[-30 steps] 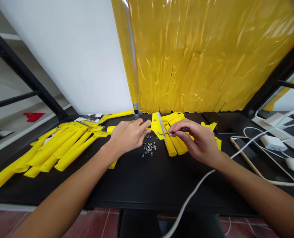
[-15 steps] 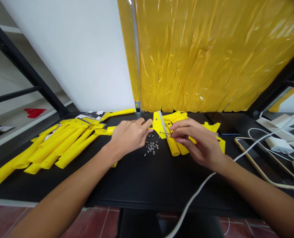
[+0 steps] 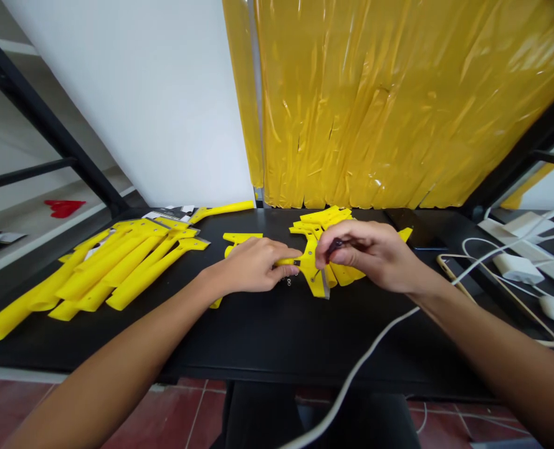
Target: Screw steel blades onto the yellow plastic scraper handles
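My left hand [image 3: 251,265] is closed around the handle of a yellow scraper [image 3: 310,265], palm down over the black table. The scraper's wide head points right, a thin metal blade along its edge. My right hand [image 3: 367,254] pinches a small screwdriver [image 3: 336,245]; its dark handle shows between the fingers, and the tip comes down at the scraper's head. Whether the tip sits in a screw I cannot tell. A few small screws and nuts [image 3: 288,282] show beneath the scraper; my left hand and the scraper hide others. More yellow handles [image 3: 326,217] lie just behind.
Several yellow scrapers [image 3: 131,262] are stacked at the left, and another [image 3: 225,209] lies behind them. At the right are a phone in a pale case [image 3: 454,274], a white charger [image 3: 520,269] and a dark phone [image 3: 410,224]. A white cable [image 3: 374,355] crosses the front edge.
The scraper in my left hand has come nearer and turned, now covering most of the loose screws. My right hand has rolled over, bringing the screwdriver from lying nearly flat to more upright.
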`<state>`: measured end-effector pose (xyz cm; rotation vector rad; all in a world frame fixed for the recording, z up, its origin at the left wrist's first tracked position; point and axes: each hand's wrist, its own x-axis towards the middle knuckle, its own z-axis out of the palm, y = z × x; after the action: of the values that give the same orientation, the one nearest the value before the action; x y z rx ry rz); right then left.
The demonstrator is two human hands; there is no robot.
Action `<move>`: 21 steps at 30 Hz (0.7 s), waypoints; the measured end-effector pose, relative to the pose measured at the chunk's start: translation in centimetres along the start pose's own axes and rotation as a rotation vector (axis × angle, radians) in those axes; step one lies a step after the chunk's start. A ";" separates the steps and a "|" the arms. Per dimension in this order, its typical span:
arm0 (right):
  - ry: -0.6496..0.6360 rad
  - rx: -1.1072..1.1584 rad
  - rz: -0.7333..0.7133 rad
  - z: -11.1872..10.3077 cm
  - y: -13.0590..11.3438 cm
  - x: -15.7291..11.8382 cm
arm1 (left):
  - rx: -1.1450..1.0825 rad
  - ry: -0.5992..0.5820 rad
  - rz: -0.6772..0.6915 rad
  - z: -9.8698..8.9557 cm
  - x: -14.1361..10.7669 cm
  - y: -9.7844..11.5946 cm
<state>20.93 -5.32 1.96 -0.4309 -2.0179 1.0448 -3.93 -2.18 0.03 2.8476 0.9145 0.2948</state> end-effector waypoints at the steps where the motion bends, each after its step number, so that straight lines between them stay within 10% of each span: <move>1: -0.025 0.076 0.016 -0.1 0.3 0.4 | -0.040 -0.002 0.014 0.0 0.0 0.0; 10: -0.401 0.666 0.083 0.6 1.6 5.8 | -0.317 0.038 0.068 -0.2 -0.5 -0.9; 21: -0.001 0.915 0.131 3.0 1.3 8.5 | -0.144 0.188 -0.069 -1.6 -0.9 -1.8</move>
<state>13.29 -1.01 4.20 -0.0635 -1.3146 1.8844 -6.01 -1.12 1.16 2.6847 0.9789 0.6034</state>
